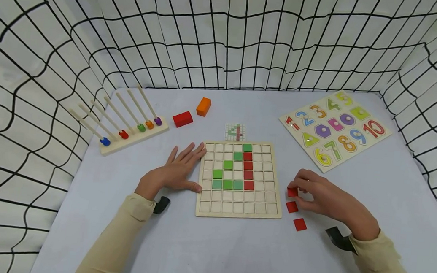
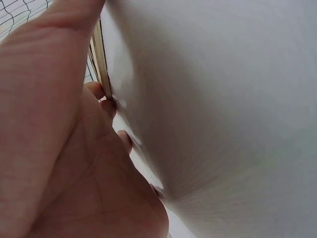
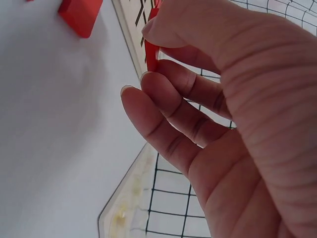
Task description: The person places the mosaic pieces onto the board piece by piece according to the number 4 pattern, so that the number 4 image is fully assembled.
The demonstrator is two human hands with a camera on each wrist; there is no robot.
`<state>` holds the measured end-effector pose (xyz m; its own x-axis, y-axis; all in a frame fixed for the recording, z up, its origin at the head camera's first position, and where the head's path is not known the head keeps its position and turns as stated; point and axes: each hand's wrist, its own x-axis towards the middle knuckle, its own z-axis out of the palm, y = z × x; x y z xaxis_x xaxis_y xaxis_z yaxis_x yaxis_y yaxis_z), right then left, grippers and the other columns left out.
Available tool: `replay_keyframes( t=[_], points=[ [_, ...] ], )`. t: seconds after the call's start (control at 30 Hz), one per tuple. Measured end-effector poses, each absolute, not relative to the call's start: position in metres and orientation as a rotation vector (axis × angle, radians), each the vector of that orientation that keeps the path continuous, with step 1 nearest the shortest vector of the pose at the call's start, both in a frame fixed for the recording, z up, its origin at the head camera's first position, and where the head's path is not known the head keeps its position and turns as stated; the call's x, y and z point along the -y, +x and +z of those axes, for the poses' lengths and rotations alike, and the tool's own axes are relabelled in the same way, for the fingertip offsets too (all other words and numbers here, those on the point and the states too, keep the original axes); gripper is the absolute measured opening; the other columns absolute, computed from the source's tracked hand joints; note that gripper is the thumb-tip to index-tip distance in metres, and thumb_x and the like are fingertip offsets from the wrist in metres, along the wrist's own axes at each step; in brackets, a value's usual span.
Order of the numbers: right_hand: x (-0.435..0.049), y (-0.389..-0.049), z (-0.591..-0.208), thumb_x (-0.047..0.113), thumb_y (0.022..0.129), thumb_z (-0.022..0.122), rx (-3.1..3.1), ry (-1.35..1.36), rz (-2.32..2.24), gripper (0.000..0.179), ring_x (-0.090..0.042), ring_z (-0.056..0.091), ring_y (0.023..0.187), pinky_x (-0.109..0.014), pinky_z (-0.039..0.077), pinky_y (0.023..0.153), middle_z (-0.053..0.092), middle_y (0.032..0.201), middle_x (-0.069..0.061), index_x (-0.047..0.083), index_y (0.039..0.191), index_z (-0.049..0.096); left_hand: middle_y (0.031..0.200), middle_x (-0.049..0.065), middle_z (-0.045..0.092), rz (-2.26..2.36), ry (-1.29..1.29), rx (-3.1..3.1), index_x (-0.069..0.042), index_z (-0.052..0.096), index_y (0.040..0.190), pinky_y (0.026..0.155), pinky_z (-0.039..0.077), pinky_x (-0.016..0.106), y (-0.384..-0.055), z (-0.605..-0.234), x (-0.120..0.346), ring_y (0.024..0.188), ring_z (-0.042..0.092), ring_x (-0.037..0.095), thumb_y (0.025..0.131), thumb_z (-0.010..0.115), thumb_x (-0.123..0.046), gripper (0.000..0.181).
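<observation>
A square wooden grid board (image 1: 240, 208) lies in the middle of the table, with green tiles (image 1: 228, 165) and a column of red tiles (image 1: 248, 175) set in its cells. My left hand (image 1: 176, 169) rests flat at the board's left edge, fingers straight and thumb touching the side. To the right of the board, my right hand (image 1: 326, 199) pinches a red tile (image 3: 152, 47) between thumb and fingertips. Two more loose red tiles lie below it, one (image 1: 292, 206) close to the thumb and another (image 1: 300, 224) nearer the front.
A small printed pattern card (image 1: 235, 132) lies just behind the board. At the back left stand a peg rack (image 1: 134, 137) with coloured beads, a red block (image 1: 183, 119) and an orange block (image 1: 203, 106). A number puzzle board (image 1: 308, 153) lies back right. Black netting surrounds the table.
</observation>
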<state>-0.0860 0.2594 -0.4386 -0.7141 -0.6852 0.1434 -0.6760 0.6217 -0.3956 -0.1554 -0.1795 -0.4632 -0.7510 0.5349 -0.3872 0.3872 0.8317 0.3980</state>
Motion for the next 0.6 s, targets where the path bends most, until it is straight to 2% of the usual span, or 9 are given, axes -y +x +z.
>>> replay_keyframes(
  t=[0.3, 0.6],
  points=[
    [-0.24, -0.092, -0.44, 0.007, 0.085, 0.087, -2.761, -1.207, -0.698, 0.029, -0.012, 0.06, 0.094, -0.025, 0.062, 0.076, 0.062, 0.108, 0.0, 0.009, 0.113, 0.078, 0.184, 0.008, -0.006, 0.384, 0.675, -2.514, -0.013, 0.001, 0.174, 0.131, -0.012, 0.07, -0.156, -0.464, 0.179, 0.17, -0.009, 0.037, 0.088, 0.082, -0.058, 0.126],
    [-0.217, -0.097, -0.444, 0.008, 0.087, 0.086, -2.763, -1.302, -0.71, 0.027, -0.011, 0.06, 0.094, -0.02, 0.058, 0.075, 0.063, 0.11, -0.002, 0.01, 0.112, 0.078, 0.184, 0.008, -0.005, 0.393, 0.678, -2.525, -0.012, 0.003, 0.174, 0.131, -0.011, 0.07, -0.155, -0.464, 0.179, 0.17, -0.008, 0.037, 0.087, 0.083, -0.057, 0.126]
  ],
)
